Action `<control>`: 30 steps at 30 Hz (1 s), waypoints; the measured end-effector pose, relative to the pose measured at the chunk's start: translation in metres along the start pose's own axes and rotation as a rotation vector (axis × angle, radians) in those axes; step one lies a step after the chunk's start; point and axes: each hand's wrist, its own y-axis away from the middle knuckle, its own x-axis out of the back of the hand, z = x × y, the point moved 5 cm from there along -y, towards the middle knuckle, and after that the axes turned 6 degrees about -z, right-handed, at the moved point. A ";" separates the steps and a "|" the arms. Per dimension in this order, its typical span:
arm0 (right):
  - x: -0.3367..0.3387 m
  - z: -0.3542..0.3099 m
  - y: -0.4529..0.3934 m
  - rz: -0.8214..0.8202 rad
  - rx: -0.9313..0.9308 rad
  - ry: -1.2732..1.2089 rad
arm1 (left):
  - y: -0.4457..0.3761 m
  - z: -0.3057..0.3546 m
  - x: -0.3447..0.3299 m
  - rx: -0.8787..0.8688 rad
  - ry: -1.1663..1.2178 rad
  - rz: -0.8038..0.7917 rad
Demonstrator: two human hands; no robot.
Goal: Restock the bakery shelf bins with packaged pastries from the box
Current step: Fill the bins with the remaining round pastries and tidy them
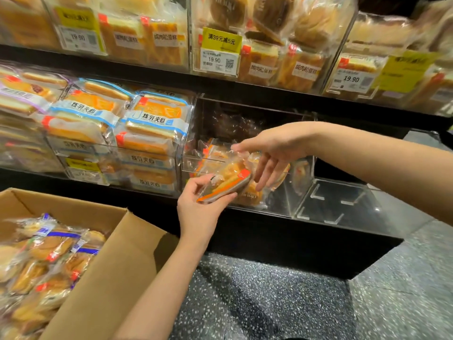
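My left hand (201, 204) grips a packaged pastry (226, 184) with an orange stripe, held up at the front lip of a clear acrylic bin (277, 200) on the lower shelf. My right hand (274, 153) hovers just above and right of the package, fingers spread and pointing down, thumb touching wrapping at the bin's top edge. Several wrapped pastries lie inside that bin. The cardboard box (110, 271) at the lower left holds several packaged pastries (49, 261).
Full bins of blue-labelled sandwich cakes (147, 133) stand left of the open bin. An empty clear bin (335, 200) sits to its right. The upper shelf carries packed bins with price tags (218, 57). Speckled floor (269, 303) lies below the black shelf base.
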 end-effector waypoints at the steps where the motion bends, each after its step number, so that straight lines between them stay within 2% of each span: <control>1: -0.004 0.002 0.000 -0.013 -0.009 -0.084 | 0.002 0.002 0.000 -0.023 -0.013 0.011; 6: -0.003 0.008 0.000 0.073 0.008 -0.411 | 0.005 0.010 -0.001 -0.146 -0.044 -0.042; 10: 0.012 0.007 0.006 0.136 0.054 -0.372 | 0.001 0.017 -0.006 -0.173 -0.085 -0.217; 13: 0.047 0.003 0.020 0.309 0.156 -0.229 | -0.001 0.018 -0.011 -0.209 -0.283 -0.325; 16: 0.082 -0.001 0.039 0.567 0.292 -0.005 | 0.001 0.005 -0.016 -0.225 -0.534 -0.384; 18: 0.098 0.005 0.044 0.744 0.323 0.195 | 0.003 -0.008 -0.021 -0.216 -0.654 -0.452; 20: 0.099 0.014 0.036 0.845 0.294 0.471 | 0.003 -0.019 -0.025 -0.210 -0.761 -0.508; 22: 0.094 0.029 0.020 0.809 0.228 0.602 | 0.002 -0.025 -0.029 -0.219 -0.835 -0.541; 27: 0.105 0.048 -0.012 0.635 -0.040 0.574 | -0.002 -0.036 -0.033 -0.196 -0.905 -0.569; 30: 0.107 0.040 -0.027 0.448 -0.155 0.571 | -0.003 -0.041 -0.032 -0.178 -0.931 -0.582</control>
